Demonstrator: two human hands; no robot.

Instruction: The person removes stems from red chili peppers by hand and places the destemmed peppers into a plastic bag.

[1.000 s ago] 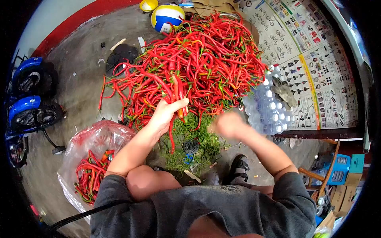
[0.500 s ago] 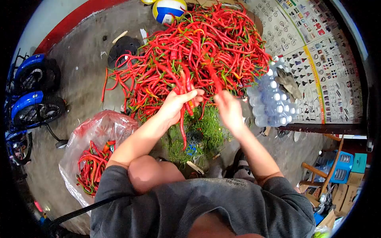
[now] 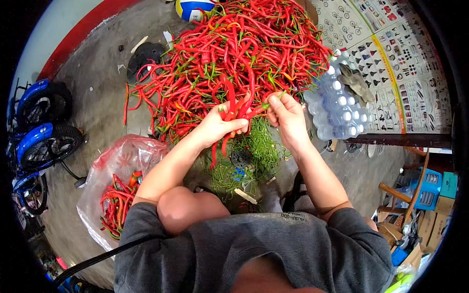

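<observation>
- The left hand (image 3: 219, 126) was closed around a small bunch of red chilies (image 3: 230, 100), with the thumb across them and their ends sticking out above and below the grip.
- The right hand (image 3: 289, 116) was just beside it, thumb and fingers pinched at the green stem (image 3: 279, 96) of one chili (image 3: 255, 113); the red body of that chili stretched across to the left hand.
- Both hands were in front of the near edge of a large pile of red chilies (image 3: 259, 53), which spread over the floor (image 3: 95, 115) and had loose ones straggling out to the left.
- Below the hands, close to the person's feet, lay a heap of green stems (image 3: 266, 149), with a small dark round piece (image 3: 240, 157) among them.
- A clear plastic bag (image 3: 93, 195) stood open by the left forearm, and more red chilies (image 3: 116, 207) lay inside it.
- To the right of the pile was a pack of bottles (image 3: 334, 110) with white caps, and a grey glove (image 3: 356, 84) lay on top of it.
- A ball (image 3: 195, 9) in blue, yellow and white sat at the far left edge of the pile, and a dark disc (image 3: 145, 59) lay nearer, on the floor.
</observation>
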